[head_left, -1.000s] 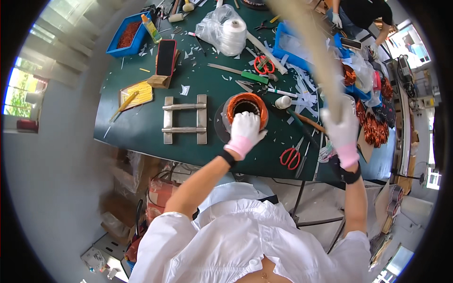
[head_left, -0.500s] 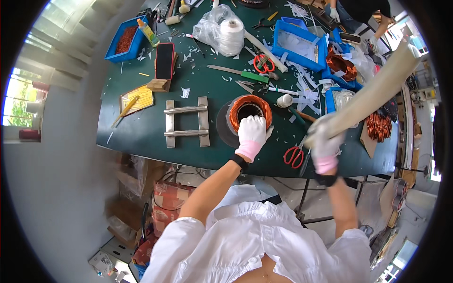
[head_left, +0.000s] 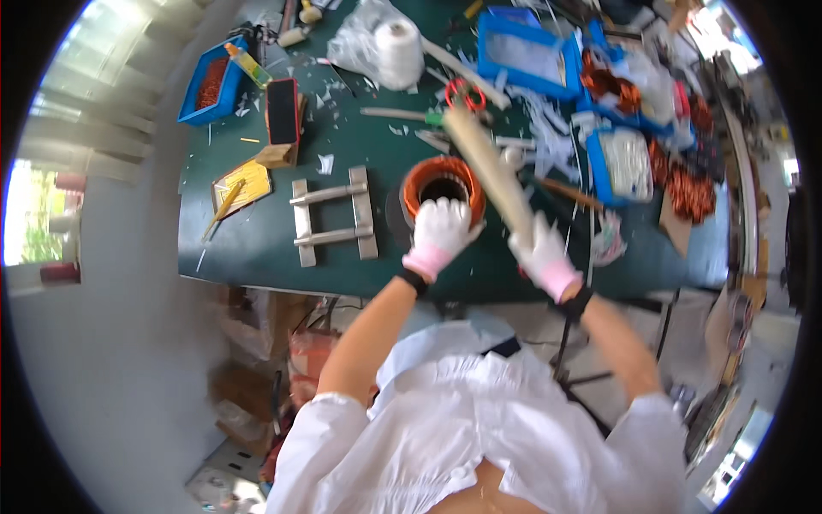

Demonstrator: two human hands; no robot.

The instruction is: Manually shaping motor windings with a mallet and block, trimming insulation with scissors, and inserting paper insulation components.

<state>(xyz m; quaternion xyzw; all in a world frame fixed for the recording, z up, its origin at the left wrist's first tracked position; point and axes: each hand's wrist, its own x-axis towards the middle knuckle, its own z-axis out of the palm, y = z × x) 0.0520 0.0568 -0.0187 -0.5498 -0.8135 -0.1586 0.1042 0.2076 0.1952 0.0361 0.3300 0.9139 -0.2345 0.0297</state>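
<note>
Dark green tabletop point(head_left: 351, 141), strewn with white scraps point(head_left: 325, 163), carries a copper coil point(head_left: 414, 184) near its front edge. Coil form: thick orange-brown ring, dark hollow centre, pale marks along the inner edge; a dark disc point(head_left: 395, 214) shows at its left. Hands: left hand point(head_left: 443, 230) curled over the coil's near rim, grip unclear; right hand point(head_left: 542, 253) closed around a pale, blurred stick point(head_left: 488, 163)
</note>
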